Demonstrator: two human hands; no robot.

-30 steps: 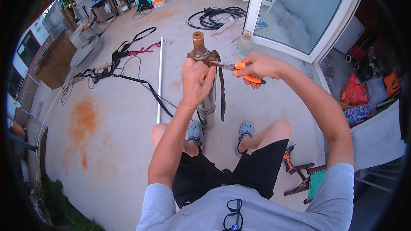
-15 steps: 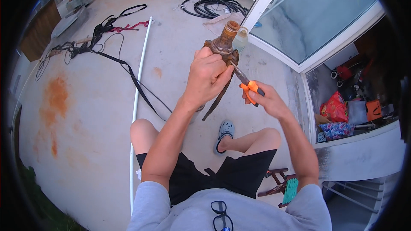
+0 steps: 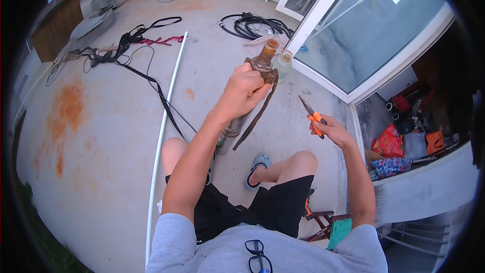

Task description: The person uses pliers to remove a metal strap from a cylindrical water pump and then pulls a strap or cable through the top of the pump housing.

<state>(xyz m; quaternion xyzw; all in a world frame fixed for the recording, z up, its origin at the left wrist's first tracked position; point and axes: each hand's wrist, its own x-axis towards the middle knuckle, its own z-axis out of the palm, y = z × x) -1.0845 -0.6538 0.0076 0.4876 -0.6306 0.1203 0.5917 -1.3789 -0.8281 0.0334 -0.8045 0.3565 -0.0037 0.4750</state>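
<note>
My left hand (image 3: 241,90) is closed around the neck of a rusty pipe fitting (image 3: 266,53), whose threaded open end points up and away from me. Below that fist runs a grey metal cylinder (image 3: 233,127), partly hidden by my forearm. A dark, flat strip (image 3: 255,121) hangs from the fitting beside my fingers, its lower end loose. Off to the right, my right hand (image 3: 334,129) grips long-nose pliers (image 3: 317,118) by their orange and black handles. The pliers' tips point up and left, apart from the fitting, with nothing seen between the jaws.
A long white pipe (image 3: 172,83) lies left of my legs, near tangled black straps (image 3: 121,45). Coiled black hose (image 3: 247,25) and a clear jug (image 3: 284,63) are beyond the fitting. A white-framed glass door (image 3: 348,88) stands at right. A folding stool (image 3: 323,220) sits beside my thigh.
The pliers have come away from the fitting, moving right and slightly down in my right hand. My left hand keeps its grip. More of the metal cylinder now shows.
</note>
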